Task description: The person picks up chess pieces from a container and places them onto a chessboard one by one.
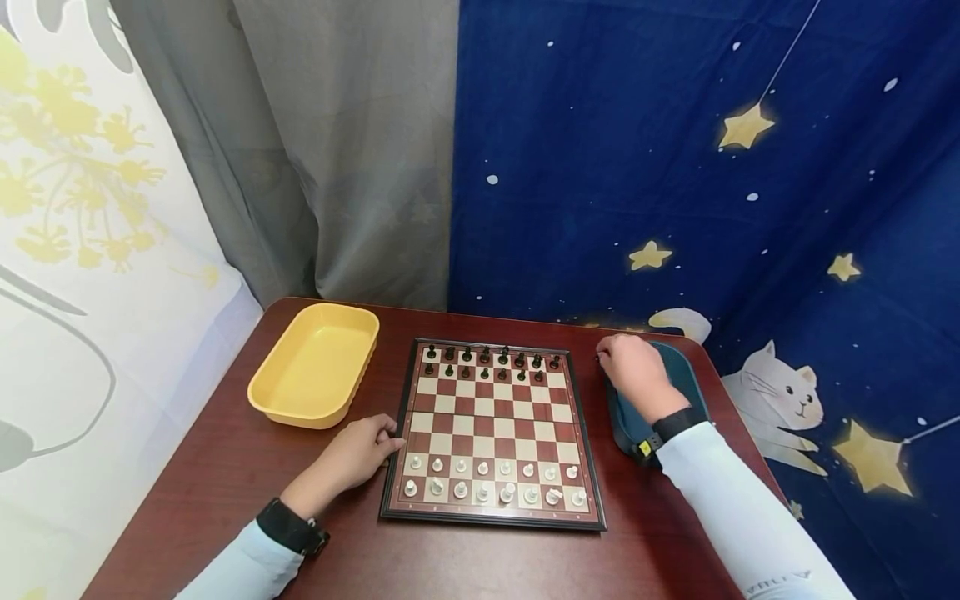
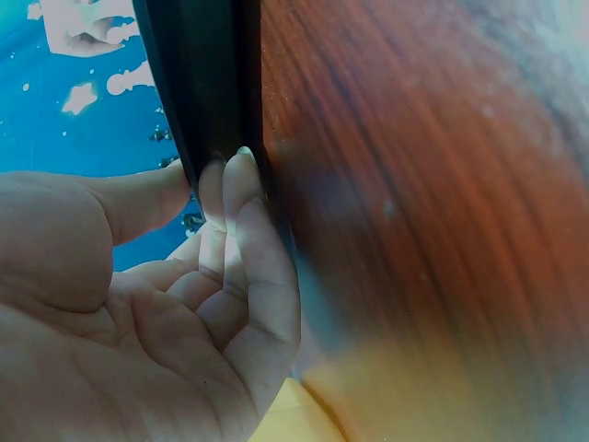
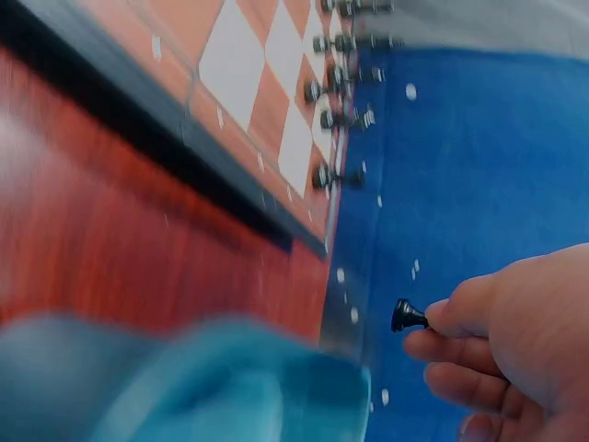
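Note:
A chessboard (image 1: 491, 417) lies in the middle of the table, black pieces (image 1: 491, 360) along its far rows and white pieces (image 1: 495, 482) along its near rows. My left hand (image 1: 358, 454) rests at the board's left edge (image 2: 216, 101), its curled fingertips (image 2: 235, 180) touching the black frame. My right hand (image 1: 633, 371) hovers over a dark teal tray (image 1: 686, 379) to the right of the board and pinches a small black chess piece (image 3: 407, 316) between its fingertips. The board's far corner with black pieces (image 3: 342, 92) shows in the right wrist view.
An empty yellow tray (image 1: 315, 362) sits at the back left of the red-brown table (image 1: 247, 475). Curtains hang close behind: grey, and blue with stars. The table's right edge runs just past the teal tray (image 3: 184, 387).

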The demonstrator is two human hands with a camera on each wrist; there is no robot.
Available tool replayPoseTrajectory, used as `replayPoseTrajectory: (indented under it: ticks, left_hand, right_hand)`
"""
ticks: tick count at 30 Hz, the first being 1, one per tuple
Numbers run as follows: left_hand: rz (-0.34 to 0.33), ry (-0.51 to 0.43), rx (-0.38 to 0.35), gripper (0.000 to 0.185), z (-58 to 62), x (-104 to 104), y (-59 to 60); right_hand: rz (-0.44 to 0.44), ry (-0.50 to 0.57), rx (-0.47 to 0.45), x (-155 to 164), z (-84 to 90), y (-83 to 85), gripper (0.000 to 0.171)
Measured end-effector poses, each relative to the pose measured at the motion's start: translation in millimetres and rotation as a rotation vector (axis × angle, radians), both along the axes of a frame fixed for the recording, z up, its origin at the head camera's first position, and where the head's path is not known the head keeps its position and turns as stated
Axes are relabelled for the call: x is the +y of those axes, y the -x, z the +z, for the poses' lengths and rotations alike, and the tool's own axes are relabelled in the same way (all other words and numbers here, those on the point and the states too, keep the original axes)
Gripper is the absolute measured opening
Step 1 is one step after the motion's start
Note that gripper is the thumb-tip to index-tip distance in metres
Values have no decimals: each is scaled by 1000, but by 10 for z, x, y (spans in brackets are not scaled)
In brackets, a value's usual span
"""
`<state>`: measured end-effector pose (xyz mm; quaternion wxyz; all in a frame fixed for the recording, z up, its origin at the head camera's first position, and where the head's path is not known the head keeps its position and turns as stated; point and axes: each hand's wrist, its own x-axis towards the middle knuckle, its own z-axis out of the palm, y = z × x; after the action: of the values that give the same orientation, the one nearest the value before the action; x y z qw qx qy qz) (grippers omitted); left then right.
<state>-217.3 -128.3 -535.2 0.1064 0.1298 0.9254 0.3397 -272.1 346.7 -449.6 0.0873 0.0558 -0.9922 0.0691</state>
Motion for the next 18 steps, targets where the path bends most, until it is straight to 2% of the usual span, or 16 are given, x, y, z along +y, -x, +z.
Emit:
replayPoseTrajectory:
  ticks: [8,18]
  left_hand:
    - [-6,-7,12,27,32,9,-15]
    - [-3,-10,11,27,18,-13,2]
  right_hand:
    - [84,-35,-73,-326,-227,3,13]
    - [125,-19,-118,-552,-289,71,15]
